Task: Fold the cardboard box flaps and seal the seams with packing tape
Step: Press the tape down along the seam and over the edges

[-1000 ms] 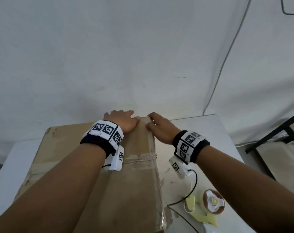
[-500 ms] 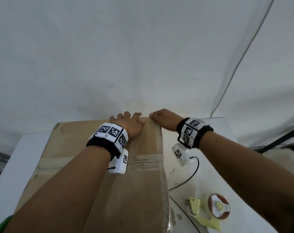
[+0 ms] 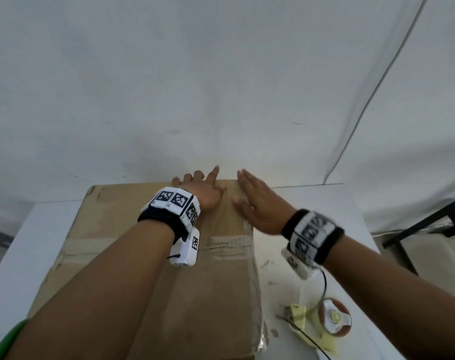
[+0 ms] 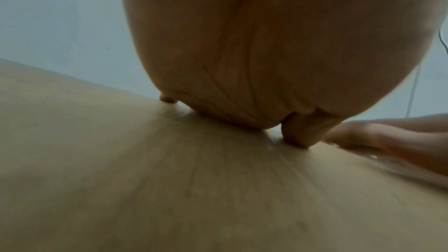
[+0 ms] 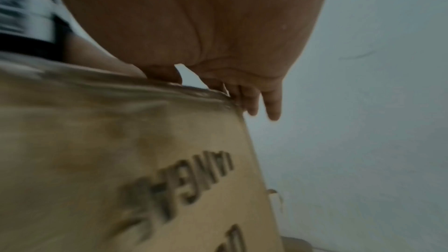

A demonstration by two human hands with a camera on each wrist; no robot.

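Observation:
A big brown cardboard box [image 3: 148, 255] stands on the white table, its top flaps down and a strip of tape [image 3: 229, 245] running across them. My left hand [image 3: 200, 185] lies flat on the far edge of the top, fingers spread and straight. My right hand [image 3: 255, 198] rests flat beside it at the far right corner, fingers straight and reaching past the edge. In the left wrist view the palm [image 4: 242, 55] presses on the cardboard [image 4: 169, 179]. The right wrist view shows my fingers [image 5: 271, 106] hanging over the corner of the box's printed side [image 5: 145, 160].
A tape dispenser [image 3: 330, 318] with a brown roll and yellow handle lies on the table [image 3: 312, 203] right of the box, beside a black cable [image 3: 309, 344]. A white wall stands close behind the table. A dark metal frame [image 3: 429, 224] is at the far right.
My right hand has come up from its curl over the far edge and now lies flat with straight fingers. My left hand's fingers have spread. The head view has shifted a little.

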